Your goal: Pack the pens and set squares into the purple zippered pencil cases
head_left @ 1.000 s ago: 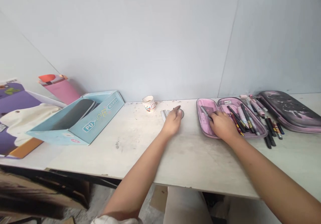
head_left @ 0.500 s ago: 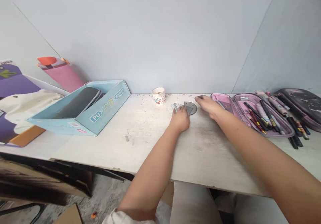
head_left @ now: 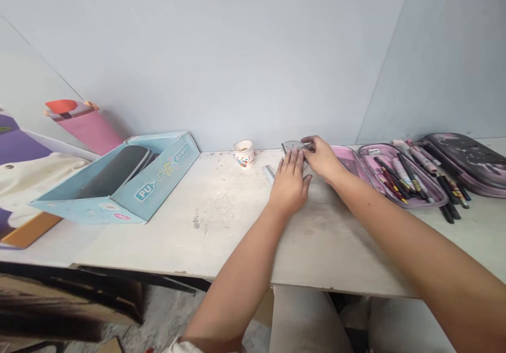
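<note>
Two hands, one metal protractor [head_left: 293, 145] lying flat ahead: left hand [head_left: 289, 183] open, fingers [head_left: 288, 159] splayed on the table [head_left: 177, 237] just below it; right hand [head_left: 322, 158] curled against its right end, grip I cannot confirm.

- paper cup [head_left: 243, 154]: matt white paper
- left of the cup, blue box [head_left: 166, 176]: smooth, faintly glossy cardboard
- right of the cup, ruler [head_left: 269, 173] and protractor [head_left: 292, 145]: dull grey metal, probably
- below the cup, table [head_left: 197, 221]: matt, scuffed surface
</note>
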Demonstrator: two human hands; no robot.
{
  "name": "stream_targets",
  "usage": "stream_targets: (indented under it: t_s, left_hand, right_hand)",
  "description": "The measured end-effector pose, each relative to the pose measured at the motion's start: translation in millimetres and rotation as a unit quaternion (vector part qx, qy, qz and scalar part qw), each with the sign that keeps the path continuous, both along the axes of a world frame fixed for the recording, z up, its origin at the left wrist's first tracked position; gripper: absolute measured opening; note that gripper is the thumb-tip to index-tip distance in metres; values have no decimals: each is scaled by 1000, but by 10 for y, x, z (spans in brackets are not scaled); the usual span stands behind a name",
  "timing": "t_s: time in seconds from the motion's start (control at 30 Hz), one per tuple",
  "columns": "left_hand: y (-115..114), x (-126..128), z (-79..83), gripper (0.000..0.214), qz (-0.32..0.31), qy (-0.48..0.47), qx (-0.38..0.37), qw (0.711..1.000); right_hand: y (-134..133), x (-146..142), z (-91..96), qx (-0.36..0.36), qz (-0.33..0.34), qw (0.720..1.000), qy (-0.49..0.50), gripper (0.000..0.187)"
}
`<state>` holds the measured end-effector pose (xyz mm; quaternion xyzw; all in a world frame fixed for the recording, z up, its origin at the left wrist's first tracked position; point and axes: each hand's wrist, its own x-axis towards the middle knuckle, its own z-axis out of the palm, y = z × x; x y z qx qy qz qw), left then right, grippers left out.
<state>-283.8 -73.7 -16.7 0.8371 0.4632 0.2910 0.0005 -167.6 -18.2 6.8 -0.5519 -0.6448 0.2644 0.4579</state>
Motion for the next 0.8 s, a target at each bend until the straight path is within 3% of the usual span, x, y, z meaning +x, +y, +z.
stream_targets:
  t_s: [0.1, 0.17, 0.27, 0.37, 0.5, 0.6, 0.7, 0.8]
  left_hand:
    - [-150, 201, 92, 60, -51, 10, 56, 997]
    - [-234, 353, 93, 59, -85, 36, 58, 994]
    - [-301, 547, 21, 60, -119, 78, 33, 989]
    - [-296, 660, -81, 60, -131, 105, 3, 986]
    - [-262, 710, -165, 58, -134, 126, -37, 982]
    - [-265, 710, -151, 54, -137, 126, -51, 981]
    - [-242, 658, -82, 47, -129, 86, -59, 986]
    - [-118, 490, -1, 42, -12, -50, -40, 998]
  right_hand:
    - [-193, 285, 139, 92, -8, 994, 64, 32]
    - [-305, 519, 119, 125, -49, 989, 67, 32]
    - [-394, 854, -59, 127, -117, 984, 38, 31]
    - [-402, 1066, -279, 81, -150, 985, -29, 31]
    - [-389, 1096, -437, 4, -116, 972, -205, 27]
    - [-404, 1048, -467, 17, -92, 951, -295, 29]
    - [-434, 1045, -473, 64, -77, 951, -292, 32]
    - [-474, 1017, -429, 114, -82, 955, -263, 33]
